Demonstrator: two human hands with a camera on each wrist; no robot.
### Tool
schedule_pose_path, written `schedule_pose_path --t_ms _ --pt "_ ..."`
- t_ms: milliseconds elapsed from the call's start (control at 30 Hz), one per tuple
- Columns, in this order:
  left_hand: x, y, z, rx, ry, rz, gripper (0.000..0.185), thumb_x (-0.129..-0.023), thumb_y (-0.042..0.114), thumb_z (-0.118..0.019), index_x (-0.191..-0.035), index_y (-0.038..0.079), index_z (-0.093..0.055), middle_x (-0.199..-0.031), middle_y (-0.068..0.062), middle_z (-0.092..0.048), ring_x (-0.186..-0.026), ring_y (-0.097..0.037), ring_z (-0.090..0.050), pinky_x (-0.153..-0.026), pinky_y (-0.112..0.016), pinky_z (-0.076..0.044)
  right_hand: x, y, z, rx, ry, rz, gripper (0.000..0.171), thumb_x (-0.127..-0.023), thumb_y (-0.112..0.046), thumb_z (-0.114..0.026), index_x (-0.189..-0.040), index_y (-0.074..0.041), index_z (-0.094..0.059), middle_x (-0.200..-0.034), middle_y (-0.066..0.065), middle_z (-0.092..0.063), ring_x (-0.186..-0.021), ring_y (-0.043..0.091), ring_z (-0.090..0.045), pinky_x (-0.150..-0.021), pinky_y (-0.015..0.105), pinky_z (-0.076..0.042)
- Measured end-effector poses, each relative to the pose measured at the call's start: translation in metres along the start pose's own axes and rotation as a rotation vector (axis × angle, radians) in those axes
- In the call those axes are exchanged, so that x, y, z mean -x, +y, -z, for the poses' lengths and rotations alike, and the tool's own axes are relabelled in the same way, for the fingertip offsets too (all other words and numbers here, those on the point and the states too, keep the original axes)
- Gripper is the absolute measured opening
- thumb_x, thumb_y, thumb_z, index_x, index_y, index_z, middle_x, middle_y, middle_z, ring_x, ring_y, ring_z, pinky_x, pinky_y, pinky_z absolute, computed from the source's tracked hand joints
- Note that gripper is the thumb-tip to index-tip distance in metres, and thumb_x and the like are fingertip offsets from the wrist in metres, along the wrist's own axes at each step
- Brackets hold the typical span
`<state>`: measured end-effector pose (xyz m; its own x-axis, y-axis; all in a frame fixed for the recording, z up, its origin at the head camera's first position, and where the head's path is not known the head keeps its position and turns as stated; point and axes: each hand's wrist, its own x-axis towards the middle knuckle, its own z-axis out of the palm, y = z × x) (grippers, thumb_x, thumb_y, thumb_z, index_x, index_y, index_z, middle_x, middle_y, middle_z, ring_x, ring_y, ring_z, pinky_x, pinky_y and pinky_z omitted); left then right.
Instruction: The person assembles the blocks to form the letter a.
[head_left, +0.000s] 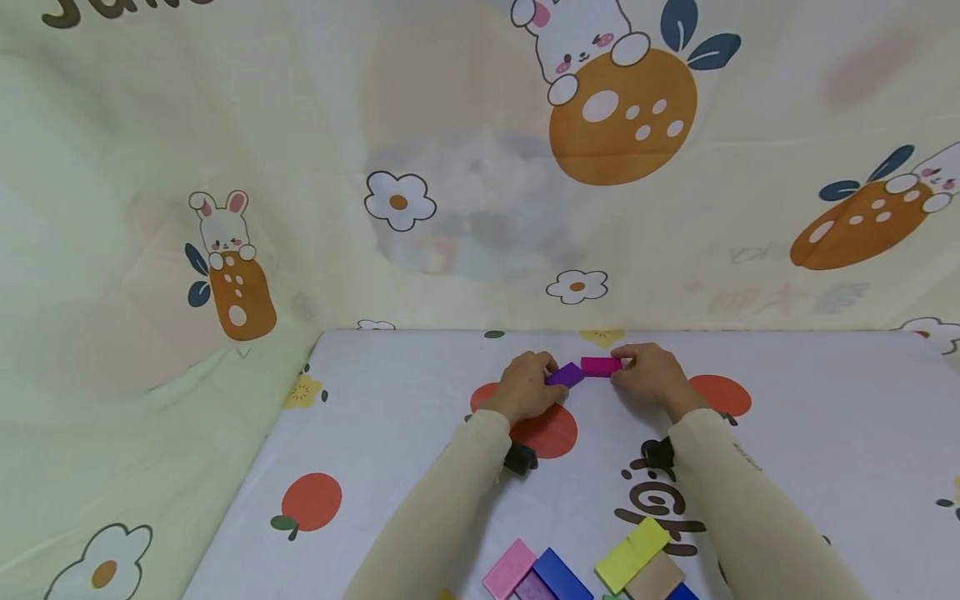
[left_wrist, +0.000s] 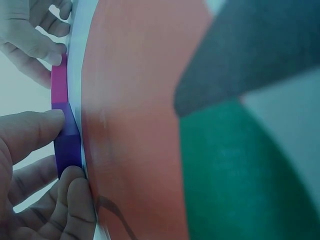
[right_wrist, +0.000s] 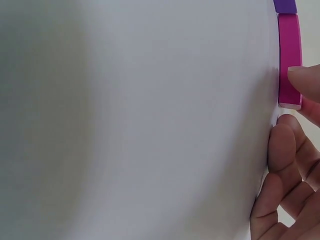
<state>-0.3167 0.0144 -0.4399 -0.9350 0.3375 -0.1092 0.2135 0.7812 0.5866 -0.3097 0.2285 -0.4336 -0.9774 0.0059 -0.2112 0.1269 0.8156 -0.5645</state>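
A purple block [head_left: 566,375] and a magenta block [head_left: 600,367] lie end to end on the tabletop, meeting at a slight angle. My left hand [head_left: 527,385] grips the purple one, with the thumb on its near side and fingers at its outer end, as the left wrist view shows. At the far end of the magenta block, my right hand [head_left: 651,377] pinches it between thumb and fingers. In the right wrist view the other fingers [right_wrist: 282,145] are curled beside the block, low against the cloth.
Close to the front edge lie more blocks: a pink block [head_left: 510,568], a blue block [head_left: 562,575], a yellow block [head_left: 632,555] and a tan block [head_left: 656,578]. A printed white cloth [head_left: 405,500] covers the table, and a patterned curtain [head_left: 465,125] rises behind it.
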Motion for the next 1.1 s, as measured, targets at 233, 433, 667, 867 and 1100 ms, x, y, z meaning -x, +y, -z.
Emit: schedule_pose_path --t_ms 233,433,667,867,1100 --pt "-0.0002 0.0006 -0.0002 0.008 0.002 0.005 0.032 -0.087 0.031 -0.072 -0.113 0.014 -0.065 -0.095 0.002 -0.055 -0.087 -0.012 -0.051 -0.071 -0.025 -0.046 0.0009 -0.0006 -0.0010 0.002 -0.001 0.003 0.047 -0.090 -0.014 -0.058 -0.136 -0.006 -0.055 -0.108 0.020 -0.060 -0.098 0.035 -0.052 -0.079 0.046 -0.046" --pt "0.0003 0.0008 0.0009 0.005 0.002 0.010 0.032 -0.087 0.030 -0.072 -0.114 0.014 -0.064 -0.097 0.001 -0.057 -0.087 -0.012 -0.051 -0.073 -0.025 -0.046 0.0013 -0.0009 -0.0019 -0.009 -0.004 -0.004 0.047 -0.091 -0.013 -0.056 -0.138 -0.009 -0.054 -0.113 0.021 -0.059 -0.102 0.036 -0.051 -0.081 0.047 -0.047" --pt "0.0007 0.0009 0.0004 0.021 -0.003 0.022 0.032 -0.088 0.030 -0.072 -0.115 0.014 -0.064 -0.096 0.002 -0.056 -0.087 -0.012 -0.052 -0.072 -0.025 -0.047 -0.0010 0.0003 -0.0035 -0.024 -0.004 -0.008 0.048 -0.091 -0.012 -0.055 -0.139 -0.010 -0.053 -0.118 0.024 -0.057 -0.105 0.038 -0.051 -0.085 0.052 -0.046" --pt "0.0001 0.0004 -0.0004 0.038 0.004 0.015 0.033 -0.087 0.030 -0.073 -0.115 0.014 -0.065 -0.097 0.002 -0.057 -0.087 -0.012 -0.052 -0.072 -0.025 -0.046 -0.0017 0.0044 -0.0033 -0.045 0.012 -0.021 0.049 -0.092 -0.016 -0.056 -0.139 -0.002 -0.050 -0.110 0.020 -0.058 -0.103 0.036 -0.051 -0.085 0.051 -0.046" --pt "-0.0017 -0.0035 -0.0002 0.069 -0.004 0.018 0.037 -0.083 0.027 -0.077 -0.116 0.016 -0.064 -0.098 0.003 -0.059 -0.088 -0.011 -0.054 -0.074 -0.026 -0.048 -0.0032 0.0064 -0.0028 -0.094 0.005 -0.050 0.043 -0.092 -0.018 -0.059 -0.132 -0.002 -0.055 -0.111 0.018 -0.056 -0.105 0.034 -0.047 -0.083 0.046 -0.046"
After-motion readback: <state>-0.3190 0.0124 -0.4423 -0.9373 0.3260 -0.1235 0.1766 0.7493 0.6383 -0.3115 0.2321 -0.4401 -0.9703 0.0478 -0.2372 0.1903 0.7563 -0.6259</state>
